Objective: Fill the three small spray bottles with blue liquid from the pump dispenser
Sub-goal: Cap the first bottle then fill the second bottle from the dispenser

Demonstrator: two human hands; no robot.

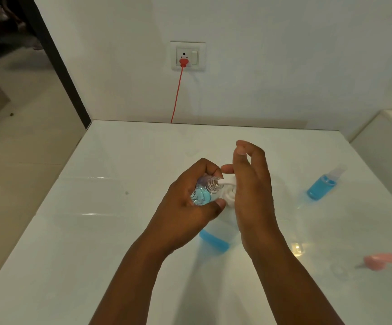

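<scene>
- Left hand [190, 195] wrapped round a small uncapped bottle [204, 192], tilted, part-filled with blue, mouth against the white pump spout [225, 182].
- Right hand [249, 191] pressing on the pump dispenser [213, 240], fingers fairly straight.
- Filled, capped bottle [321, 186] standing on the table [96, 207], well to the right.
- Pink sprayer cap [381, 261] lying near the right edge.

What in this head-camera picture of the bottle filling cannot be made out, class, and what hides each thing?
- Large clear pump dispenser: body mostly hidden behind both hands; only its blue base shows.
- White pump head: covered by the right hand, so pressing is unclear.
- Small clear bottle: fill level hidden by the left hand.
- Pink spray cap: blurred.
- Third spray bottle: cannot be made out.
</scene>
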